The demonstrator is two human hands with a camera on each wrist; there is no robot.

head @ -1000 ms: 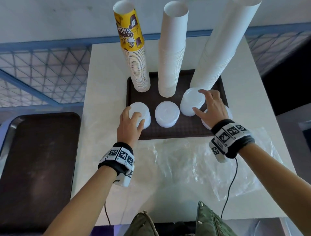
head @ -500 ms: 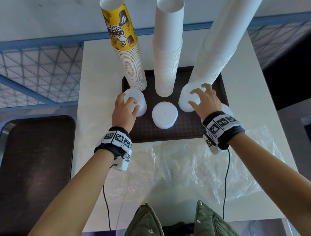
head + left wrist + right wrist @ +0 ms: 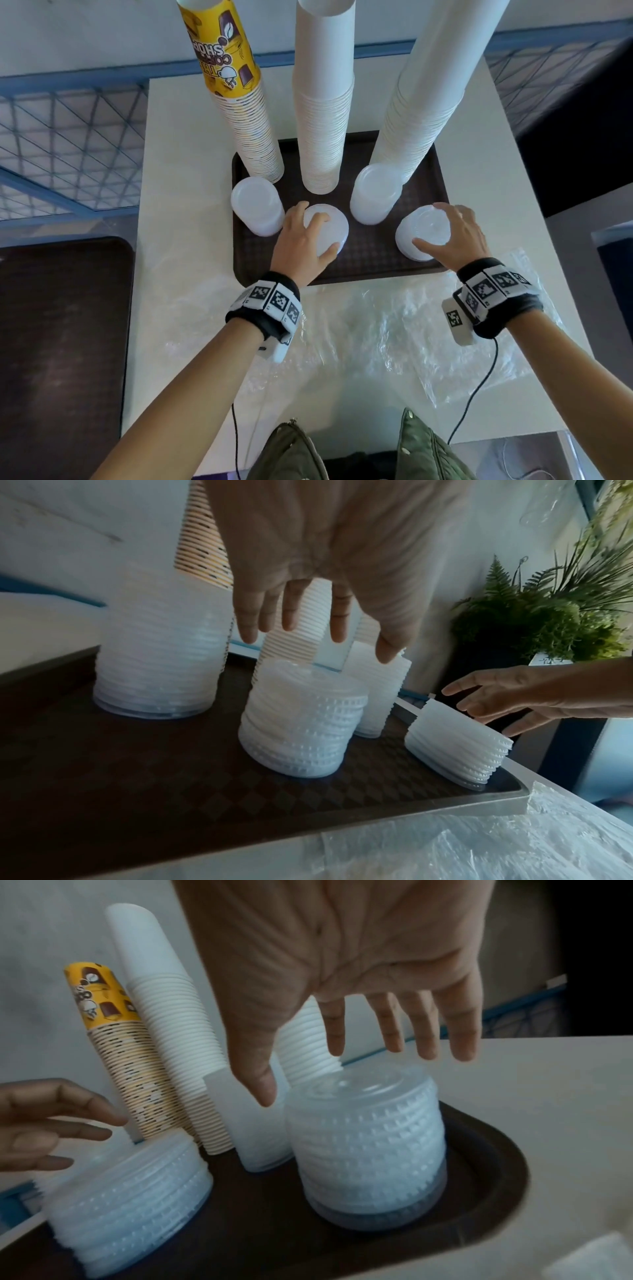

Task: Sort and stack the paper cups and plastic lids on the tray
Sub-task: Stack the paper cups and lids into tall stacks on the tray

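A dark brown tray [image 3: 370, 263] holds three tall cup stacks: a yellow printed one [image 3: 239, 102], a white one [image 3: 323, 102] and a wider white one [image 3: 421, 102]. Several stacks of translucent lids stand in front of them. My left hand [image 3: 305, 236] spreads its straight fingers over the middle lid stack [image 3: 330, 226] [image 3: 301, 723]. My right hand [image 3: 452, 233] [image 3: 337, 1074] is spread the same way over the front right lid stack [image 3: 421, 236] [image 3: 366, 1150]. Neither hand grips anything. The left lid stack [image 3: 257, 209] and the back right lid stack [image 3: 375, 193] stand free.
Crumpled clear plastic wrap [image 3: 376, 325] lies on the white table [image 3: 178, 274] in front of the tray. A second dark tray [image 3: 61, 325] sits off to the left. A green bag [image 3: 291, 452] is at the near edge. Potted ferns [image 3: 548, 615] stand beyond the table.
My left hand left the left lid stack and moved right to the middle one. My right hand came back from the back right lid stack to the front right one.
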